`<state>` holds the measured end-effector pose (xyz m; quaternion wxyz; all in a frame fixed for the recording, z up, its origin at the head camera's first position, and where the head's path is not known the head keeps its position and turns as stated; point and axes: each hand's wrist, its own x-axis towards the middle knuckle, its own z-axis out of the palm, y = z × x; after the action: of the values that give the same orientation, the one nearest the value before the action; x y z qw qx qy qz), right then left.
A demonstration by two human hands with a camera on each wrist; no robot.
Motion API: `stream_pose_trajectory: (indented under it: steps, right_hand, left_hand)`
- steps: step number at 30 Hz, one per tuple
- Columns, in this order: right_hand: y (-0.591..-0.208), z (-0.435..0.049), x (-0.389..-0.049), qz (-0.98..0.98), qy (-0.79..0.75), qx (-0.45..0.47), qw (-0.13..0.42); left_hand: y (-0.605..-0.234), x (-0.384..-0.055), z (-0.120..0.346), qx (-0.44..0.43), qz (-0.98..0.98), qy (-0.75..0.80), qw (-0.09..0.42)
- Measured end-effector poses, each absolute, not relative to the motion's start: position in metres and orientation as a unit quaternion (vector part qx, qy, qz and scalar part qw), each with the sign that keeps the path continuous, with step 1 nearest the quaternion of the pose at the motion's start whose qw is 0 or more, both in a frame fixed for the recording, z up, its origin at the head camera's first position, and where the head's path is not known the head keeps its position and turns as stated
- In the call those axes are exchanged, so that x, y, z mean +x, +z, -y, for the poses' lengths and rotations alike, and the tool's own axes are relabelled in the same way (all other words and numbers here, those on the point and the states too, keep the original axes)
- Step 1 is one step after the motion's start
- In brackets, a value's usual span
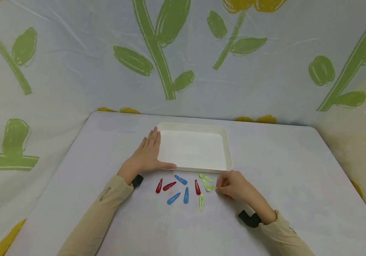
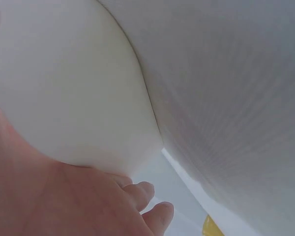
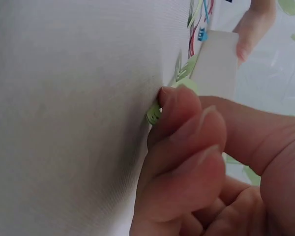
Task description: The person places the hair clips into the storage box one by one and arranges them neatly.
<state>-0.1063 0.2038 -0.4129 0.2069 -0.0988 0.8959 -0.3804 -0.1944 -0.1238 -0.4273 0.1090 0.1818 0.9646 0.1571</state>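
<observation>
A white rectangular tray [image 1: 228, 149] lies on the table with nothing in it. Along its left wall my left hand [image 1: 146, 154] rests with straight fingers, the thumb stretched along the front rim; the left wrist view shows the palm against the tray wall [image 2: 78, 98]. By the tray's front right corner, my right hand [image 1: 236, 185] pinches a light green snap hair clip [image 3: 154, 114] between thumb and forefinger, low at the table surface. Other green hair clips [image 1: 206, 185] lie just left of those fingertips, one of them overlapping the pinched clip in the head view.
In front of the tray are scattered red hair clips [image 1: 169, 186] and blue hair clips [image 1: 186, 195], with a green clip [image 1: 201, 201] nearest me. The pale table [image 1: 298, 177] is enclosed by a curtain [image 1: 90, 64] printed with leaves.
</observation>
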Motion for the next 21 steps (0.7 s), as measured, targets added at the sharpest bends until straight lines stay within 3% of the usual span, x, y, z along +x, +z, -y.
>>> stream_pose_trajectory:
  steps: [21]
  right_hand:
    - [-0.396, -0.207, -0.103, -0.909, -0.322, -0.163, 0.209]
  left_hand:
    - [-0.427, -0.194, 0.123, 0.182, -0.964, 0.156, 0.111]
